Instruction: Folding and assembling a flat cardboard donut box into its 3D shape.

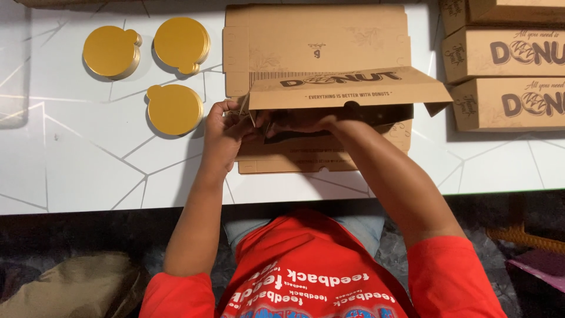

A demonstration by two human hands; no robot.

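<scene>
A flat brown cardboard box point(318, 65) lies half-folded on the white surface point(76, 171), its long axis running left to right. The left hand point(222, 132) pinches the box's left front corner flap. The right hand point(306, 122) reaches under the raised front panel; its grip is hidden. Three gold round boards point(173, 109) lie left of the box, finished boxes point(506, 70) stacked to its right.

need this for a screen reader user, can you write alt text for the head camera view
Seen from above, a person in a red shirt folds a flat brown cardboard box on a white table, the left hand gripping a side flap and the right hand tucked under the raised front panel. Three stacks of round gold cake boards lie to the left; folded boxes are piled on the right.
</scene>
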